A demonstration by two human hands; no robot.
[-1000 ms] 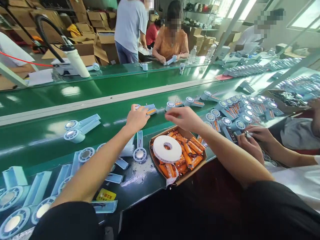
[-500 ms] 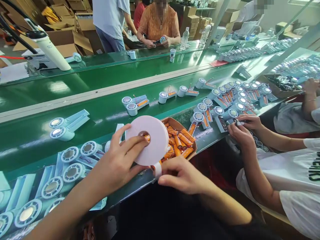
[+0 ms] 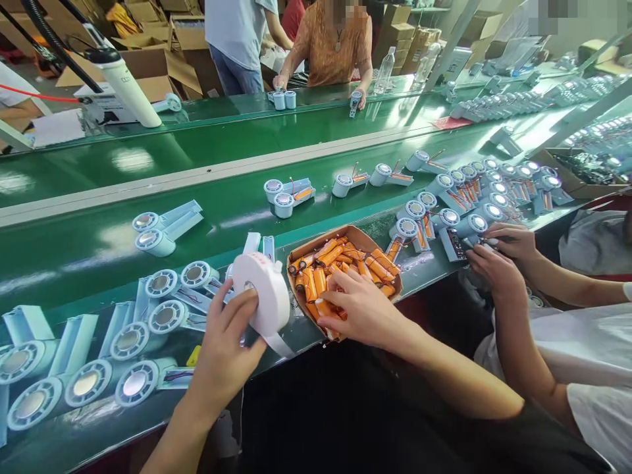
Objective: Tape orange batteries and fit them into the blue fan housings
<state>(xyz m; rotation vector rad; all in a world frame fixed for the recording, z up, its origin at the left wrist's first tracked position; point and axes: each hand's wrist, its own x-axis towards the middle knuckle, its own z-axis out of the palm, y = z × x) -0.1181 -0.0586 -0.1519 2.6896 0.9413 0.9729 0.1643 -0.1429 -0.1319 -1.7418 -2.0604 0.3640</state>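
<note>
My left hand (image 3: 230, 342) grips a roll of white tape (image 3: 276, 296), with fingers hooked into its core. A loose tail of tape hangs down from the roll toward the bench edge. My right hand (image 3: 368, 313) reaches into a cardboard box (image 3: 292, 299) of orange batteries (image 3: 310, 284) with thin wires. Its thumb and fingers are apart over the batteries, and no battery shows clearly between them. To the left of the tape roll lie several light-blue plastic housings (image 3: 170, 316) with round ends and open troughs.
A green conveyor (image 3: 222, 171) crosses in front, carrying paired housings (image 3: 158, 240). More battery-fitted housings (image 3: 415, 210) are grouped right of the box. A co-worker's hands (image 3: 498, 257) handle a housing close by on the right. Another person (image 3: 336, 52) sits across the line.
My right hand has left the tape end and moved into the battery box. My left hand has shifted left with the roll, tilting it and uncovering the box.
</note>
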